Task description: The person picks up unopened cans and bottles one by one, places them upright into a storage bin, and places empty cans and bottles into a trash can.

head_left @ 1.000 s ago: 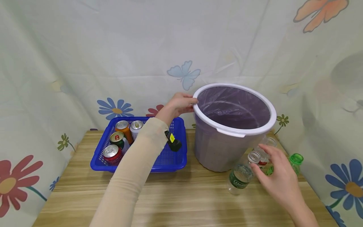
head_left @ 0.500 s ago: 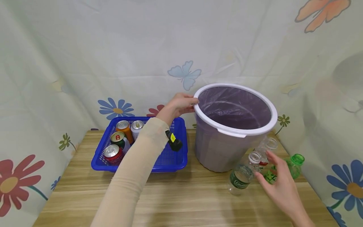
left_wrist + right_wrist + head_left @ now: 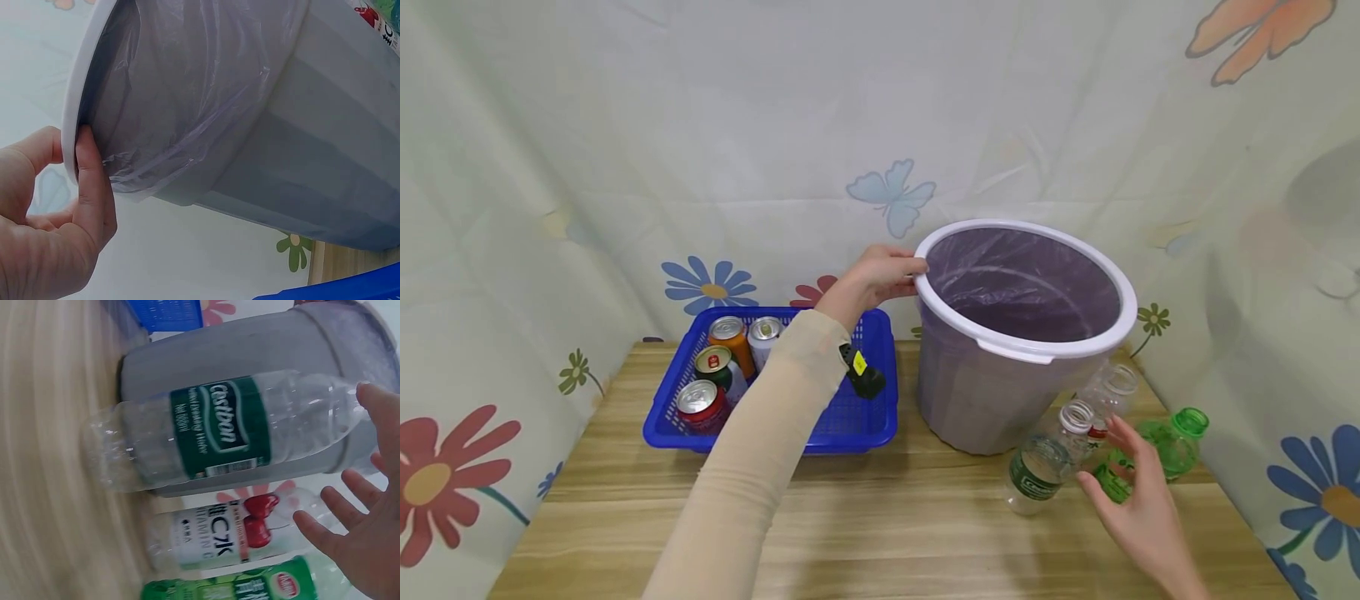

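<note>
My left hand (image 3: 880, 279) grips the white rim of a grey-purple trash bin (image 3: 970, 392), pinching it between thumb and fingers. A clear liner lies folded over the bin's wall under the rim in the left wrist view. My right hand (image 3: 1142, 508) holds nothing; its thumb and fingers are spread beside a clear uncapped bottle with a dark green label (image 3: 1036, 471). In the right wrist view the thumb tip overlaps this bottle's neck. Behind it stand a clear bottle with a cherry label (image 3: 225, 531) and a green bottle (image 3: 1176, 442).
A blue plastic basket (image 3: 850, 421) stands left of the bin, partly hidden by my left sleeve (image 3: 775, 433). Several drink cans, including a red can (image 3: 700, 407) and an orange can (image 3: 730, 342), stand in it. A flower-printed curtain (image 3: 737, 125) rises behind the wooden table (image 3: 887, 533).
My right hand has drawn down and toward me from the green-labelled bottle's neck, showing more of the green bottle. My left hand stays on the bin's rim.
</note>
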`<control>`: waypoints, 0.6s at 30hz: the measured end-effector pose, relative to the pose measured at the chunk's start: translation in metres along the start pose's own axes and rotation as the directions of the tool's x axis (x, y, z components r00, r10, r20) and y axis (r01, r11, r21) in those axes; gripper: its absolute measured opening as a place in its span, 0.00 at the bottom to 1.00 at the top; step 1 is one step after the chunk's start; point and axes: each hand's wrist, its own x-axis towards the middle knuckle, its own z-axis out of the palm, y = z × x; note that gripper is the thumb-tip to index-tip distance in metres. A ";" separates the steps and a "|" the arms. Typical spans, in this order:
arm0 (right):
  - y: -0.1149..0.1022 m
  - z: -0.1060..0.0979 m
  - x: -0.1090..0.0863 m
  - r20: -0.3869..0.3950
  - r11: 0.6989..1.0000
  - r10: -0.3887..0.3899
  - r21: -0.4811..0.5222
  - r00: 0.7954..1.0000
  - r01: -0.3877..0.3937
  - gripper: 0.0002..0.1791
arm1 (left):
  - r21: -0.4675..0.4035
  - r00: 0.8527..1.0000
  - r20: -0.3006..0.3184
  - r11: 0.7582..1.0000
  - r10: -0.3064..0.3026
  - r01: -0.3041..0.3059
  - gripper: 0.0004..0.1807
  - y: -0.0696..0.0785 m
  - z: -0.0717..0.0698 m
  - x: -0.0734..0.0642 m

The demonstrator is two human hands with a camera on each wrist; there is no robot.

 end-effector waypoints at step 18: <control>0.023 0.027 -0.013 -0.029 0.987 0.015 0.159 0.999 -0.010 0.49 | -0.008 1.000 0.006 1.000 0.004 -0.004 0.23 -0.001 -0.003 -0.001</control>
